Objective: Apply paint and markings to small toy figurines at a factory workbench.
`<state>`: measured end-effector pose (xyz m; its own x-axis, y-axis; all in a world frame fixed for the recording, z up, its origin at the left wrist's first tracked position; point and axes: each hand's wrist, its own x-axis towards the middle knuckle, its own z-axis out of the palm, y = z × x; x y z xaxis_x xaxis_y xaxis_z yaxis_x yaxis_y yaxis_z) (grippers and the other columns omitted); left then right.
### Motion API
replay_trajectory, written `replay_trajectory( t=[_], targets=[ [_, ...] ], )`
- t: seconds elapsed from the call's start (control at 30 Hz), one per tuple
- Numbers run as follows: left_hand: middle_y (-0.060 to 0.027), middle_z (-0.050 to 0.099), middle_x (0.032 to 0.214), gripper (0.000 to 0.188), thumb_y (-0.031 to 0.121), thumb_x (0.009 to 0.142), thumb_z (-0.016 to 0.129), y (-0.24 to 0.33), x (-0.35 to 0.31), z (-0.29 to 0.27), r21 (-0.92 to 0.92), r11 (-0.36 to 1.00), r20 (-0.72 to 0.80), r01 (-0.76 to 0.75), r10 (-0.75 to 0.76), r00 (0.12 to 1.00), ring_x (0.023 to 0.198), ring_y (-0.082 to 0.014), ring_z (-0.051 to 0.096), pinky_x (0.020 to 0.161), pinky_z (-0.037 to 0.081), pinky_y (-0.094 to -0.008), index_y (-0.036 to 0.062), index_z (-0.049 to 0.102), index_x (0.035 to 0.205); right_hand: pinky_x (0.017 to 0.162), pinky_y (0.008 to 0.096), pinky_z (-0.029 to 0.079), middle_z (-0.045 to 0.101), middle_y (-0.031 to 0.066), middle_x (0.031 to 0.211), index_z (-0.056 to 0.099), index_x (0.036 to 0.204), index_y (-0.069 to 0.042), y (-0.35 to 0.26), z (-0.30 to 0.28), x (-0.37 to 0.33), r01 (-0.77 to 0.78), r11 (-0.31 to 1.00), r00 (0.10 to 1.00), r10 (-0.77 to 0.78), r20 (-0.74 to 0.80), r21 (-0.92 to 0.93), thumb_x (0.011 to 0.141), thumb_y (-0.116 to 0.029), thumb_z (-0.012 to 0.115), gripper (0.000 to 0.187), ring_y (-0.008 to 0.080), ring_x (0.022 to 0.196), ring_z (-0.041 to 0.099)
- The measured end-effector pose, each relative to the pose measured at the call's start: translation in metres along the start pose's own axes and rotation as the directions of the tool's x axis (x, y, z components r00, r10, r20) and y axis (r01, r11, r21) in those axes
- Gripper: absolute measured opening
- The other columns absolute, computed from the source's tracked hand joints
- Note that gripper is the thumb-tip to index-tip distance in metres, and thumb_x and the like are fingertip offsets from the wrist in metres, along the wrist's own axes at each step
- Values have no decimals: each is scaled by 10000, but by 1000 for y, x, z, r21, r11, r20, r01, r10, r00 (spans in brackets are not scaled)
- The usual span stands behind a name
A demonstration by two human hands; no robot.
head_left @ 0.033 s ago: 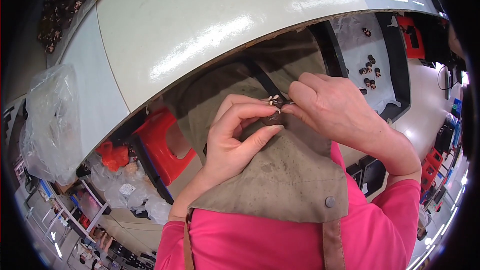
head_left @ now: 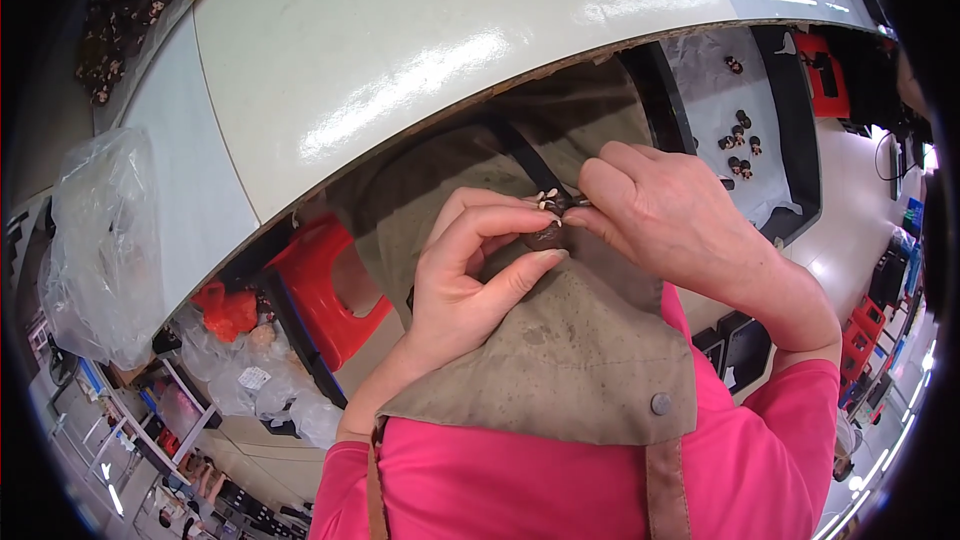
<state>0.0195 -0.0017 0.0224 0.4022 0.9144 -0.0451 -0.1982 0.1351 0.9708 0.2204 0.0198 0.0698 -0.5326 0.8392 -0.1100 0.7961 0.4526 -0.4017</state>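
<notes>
Over the apron (head_left: 560, 350) on my lap, my left hand (head_left: 470, 265) pinches a small dark brown figurine (head_left: 545, 234) with pale parts at its top. Its thumb presses the lower side and the fingers hold the far side. My right hand (head_left: 670, 205) is closed just to the right, thumb and forefinger pressed together on a thin dark tool (head_left: 577, 203). The tool's tip meets the figurine near the pale parts. Most of the tool is hidden inside the fist, so its kind cannot be made out.
A glossy white table (head_left: 450, 50) curves ahead, bearing a few pale bits. At right, a black tray (head_left: 810, 180) lined with white sheet holds several small brown figurines (head_left: 738, 138). A clear plastic bag (head_left: 105, 250) hangs at left, near a red stool (head_left: 325, 290). More dark pieces (head_left: 125, 15) lie far left.
</notes>
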Motion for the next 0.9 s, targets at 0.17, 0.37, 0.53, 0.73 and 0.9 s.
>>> replay_trajectory(
  t=[0.17,0.37,0.53,0.73,0.9],
  targets=[
    [-98,489,1059,286,-83,760,649,0,1,-2,9,1000,9,-8,8,1000,1011,-183,550,907,472,-288,-5,581,1026,521,351,440,477,81,715,465,768,-59,-1,0,2,-13,1000,999,13,-53,11,797,-252,631,256,255,632,541],
    [-99,487,1062,281,-80,764,647,0,-2,0,-3,1000,13,1,-1,1000,1019,-187,551,916,471,-290,-7,579,1027,520,351,440,473,81,711,463,773,-58,-1,0,-2,0,1000,1000,0,20,-4,797,-250,630,256,254,635,542],
    [-101,487,1065,281,-74,765,649,0,-1,-1,-6,1000,4,4,-4,1000,1022,-188,550,916,472,-290,-6,580,1029,527,349,446,471,78,712,464,774,-61,-2,0,0,-3,1000,1000,3,-11,-17,792,-245,634,251,253,640,544],
    [-103,490,1067,280,-71,763,652,0,0,-2,46,999,23,-16,15,1000,1018,-189,550,911,471,-287,-2,585,1026,527,345,447,471,72,715,467,774,-62,-1,0,-1,-7,1000,1000,7,-14,-15,788,-241,637,247,248,638,542],
    [-103,493,1066,275,-67,765,652,0,0,-2,81,996,43,-38,35,998,1028,-196,549,917,468,-291,-2,586,1024,524,344,446,472,71,716,470,776,-61,-1,-1,-1,5,1000,999,-4,39,-29,791,-239,635,243,244,641,544]
  ],
)
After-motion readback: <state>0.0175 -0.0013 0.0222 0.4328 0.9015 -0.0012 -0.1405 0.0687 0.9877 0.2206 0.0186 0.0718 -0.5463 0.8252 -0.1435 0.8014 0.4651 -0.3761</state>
